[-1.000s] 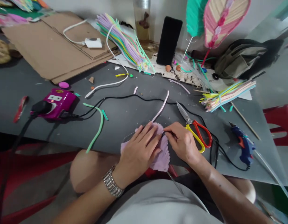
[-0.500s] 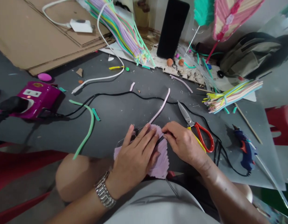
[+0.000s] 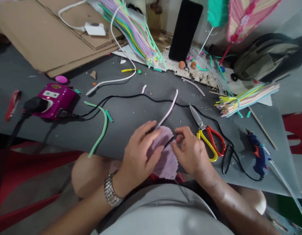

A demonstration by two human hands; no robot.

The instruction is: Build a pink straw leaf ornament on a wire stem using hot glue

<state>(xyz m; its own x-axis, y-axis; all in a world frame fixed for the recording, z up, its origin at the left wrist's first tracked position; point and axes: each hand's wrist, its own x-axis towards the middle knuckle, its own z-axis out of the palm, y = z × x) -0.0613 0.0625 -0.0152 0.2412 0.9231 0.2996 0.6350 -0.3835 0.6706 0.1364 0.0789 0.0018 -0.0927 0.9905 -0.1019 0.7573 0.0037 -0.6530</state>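
Observation:
My left hand (image 3: 139, 151), with a metal watch (image 3: 112, 189) on its wrist, is closed on a lavender ruffled piece (image 3: 169, 163) with a jagged edge. Its fingers lie over the piece's upper left side and hide part of it. Across the piece runs a thin black strip (image 3: 168, 141). At the strip's right end, the thumb and index finger of my right hand (image 3: 190, 148) are pinched close together. A pale pink stem (image 3: 170, 109) lies just beyond the piece. Scissors (image 3: 207, 135) with red and yellow handles lie right of my right hand.
A glue gun (image 3: 258, 156) lies at the right, its black cord (image 3: 212, 122) crossing the table. Left stand a purple power socket box (image 3: 56, 98) and a green stem (image 3: 102, 130). Bundled stems (image 3: 246, 99), cardboard (image 3: 30, 39) and an upright phone (image 3: 185, 31) are further back.
My left hand has gone from lying flat over the lavender piece to gripping its left side, and the piece is turned. The whole view has shifted slightly right.

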